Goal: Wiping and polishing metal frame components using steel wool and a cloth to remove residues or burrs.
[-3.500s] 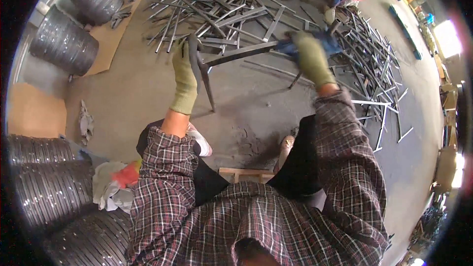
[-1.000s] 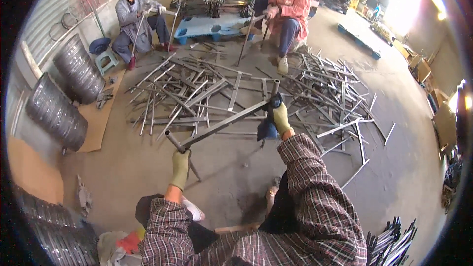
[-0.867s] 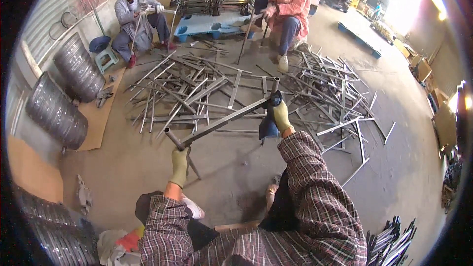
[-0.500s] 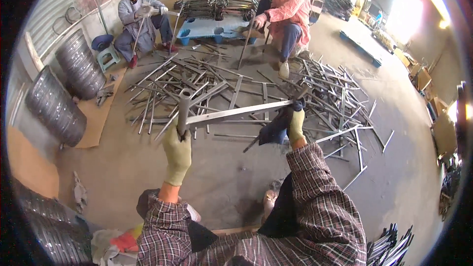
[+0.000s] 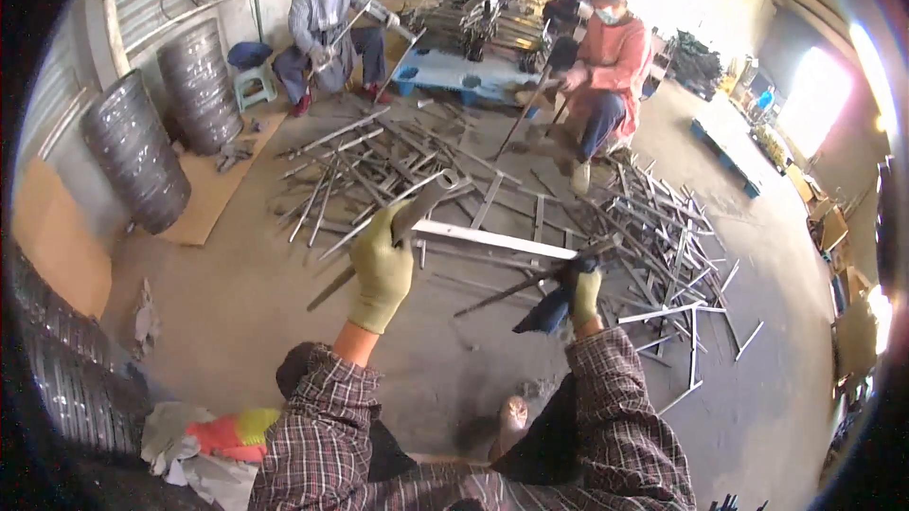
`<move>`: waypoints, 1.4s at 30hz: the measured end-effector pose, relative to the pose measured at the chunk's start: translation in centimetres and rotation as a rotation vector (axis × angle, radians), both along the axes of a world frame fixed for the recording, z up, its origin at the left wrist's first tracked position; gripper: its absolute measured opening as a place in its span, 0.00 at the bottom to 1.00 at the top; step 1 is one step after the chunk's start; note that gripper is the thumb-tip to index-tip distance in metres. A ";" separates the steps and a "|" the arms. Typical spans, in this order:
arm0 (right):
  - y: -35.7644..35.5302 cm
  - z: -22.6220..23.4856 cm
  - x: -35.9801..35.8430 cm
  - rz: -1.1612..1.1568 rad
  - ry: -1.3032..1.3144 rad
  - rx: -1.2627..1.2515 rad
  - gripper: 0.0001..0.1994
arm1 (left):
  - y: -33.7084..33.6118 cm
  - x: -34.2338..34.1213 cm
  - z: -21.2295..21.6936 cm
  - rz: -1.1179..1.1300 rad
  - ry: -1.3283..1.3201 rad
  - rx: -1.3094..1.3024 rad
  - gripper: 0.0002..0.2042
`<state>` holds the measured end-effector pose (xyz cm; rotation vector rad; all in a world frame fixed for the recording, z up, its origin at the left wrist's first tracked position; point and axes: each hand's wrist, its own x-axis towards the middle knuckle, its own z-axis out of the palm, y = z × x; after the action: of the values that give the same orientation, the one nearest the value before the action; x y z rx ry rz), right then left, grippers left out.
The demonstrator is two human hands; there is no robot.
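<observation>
My gloved left hand (image 5: pixel 382 269) is wrapped firmly round one tubular leg of an H-shaped metal frame (image 5: pixel 497 241), which I hold up on the near side of the heap of metal frames (image 5: pixel 488 200). My right hand (image 5: pixel 587 295) grips the other leg (a dark blue cloth (image 5: pixel 547 310) bunched there). Beyond the heap stands a blue pallet (image 5: pixel 445 75).

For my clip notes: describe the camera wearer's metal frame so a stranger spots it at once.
Find the heaps of metal bars on the floor. In front of them, the wearer's left hand and right hand, both gloved pale green, hold the metal frame by its two ends. Unlike its heaped neighbours, it is held up, with a dark blue cloth at its right end.
</observation>
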<state>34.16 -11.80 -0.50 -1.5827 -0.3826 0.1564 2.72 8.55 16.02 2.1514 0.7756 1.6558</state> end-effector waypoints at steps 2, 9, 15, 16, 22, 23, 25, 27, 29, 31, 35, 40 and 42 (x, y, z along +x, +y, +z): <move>-0.9 3.4 -0.7 -0.037 0.069 0.191 0.10 | -2.1 -0.2 2.4 -0.042 -0.023 0.046 0.17; -2.1 2.4 0.2 0.046 0.089 0.172 0.05 | -1.3 -0.1 1.0 -0.169 0.015 0.022 0.19; 0.2 -2.1 -0.3 0.097 0.050 0.175 0.10 | 0.8 -1.7 -2.6 -0.074 -0.021 -0.037 0.13; 0.2 -0.6 -0.6 0.132 0.117 0.209 0.09 | 0.2 -2.6 -1.5 -0.081 -0.030 -0.012 0.14; -1.1 10.7 -4.3 0.049 -0.200 0.352 0.12 | 1.6 -3.2 -2.1 -0.004 0.008 -0.109 0.15; -1.9 12.6 -3.0 -0.022 -0.224 0.152 0.11 | 1.8 -3.6 -2.1 -0.027 0.168 -0.176 0.14; 3.1 16.9 -7.9 -0.001 -0.504 -0.290 0.09 | 12.1 -8.7 -13.7 0.244 -0.366 -0.704 0.08; 5.6 21.8 -11.5 0.035 -0.400 0.164 0.09 | 13.8 -8.9 -14.8 -0.038 -0.372 -0.874 0.14; 5.5 24.8 -13.5 0.117 -0.538 0.445 0.12 | 11.6 -6.7 -13.3 -0.455 -0.753 -0.654 0.16; 4.5 29.1 -17.0 -0.127 -1.104 0.104 0.14 | 11.4 -6.2 -16.3 -0.456 -0.858 -0.764 0.17; 6.1 27.4 -15.3 -0.167 -1.284 0.055 0.21 | 8.6 -2.4 -23.3 -0.741 -0.777 -1.402 0.15; 7.7 19.7 -15.3 0.252 -0.920 -0.089 0.16 | 6.3 -7.3 -32.1 -0.225 0.143 -1.066 0.11; 4.3 20.9 -15.7 0.023 -0.937 -0.031 0.13 | 5.5 -4.7 -29.0 -0.296 -0.515 -1.736 0.09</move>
<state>18.50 -7.47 20.41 -1.6039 -1.1213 -0.5903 -1.98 14.04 -13.01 0.5241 1.0062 0.6351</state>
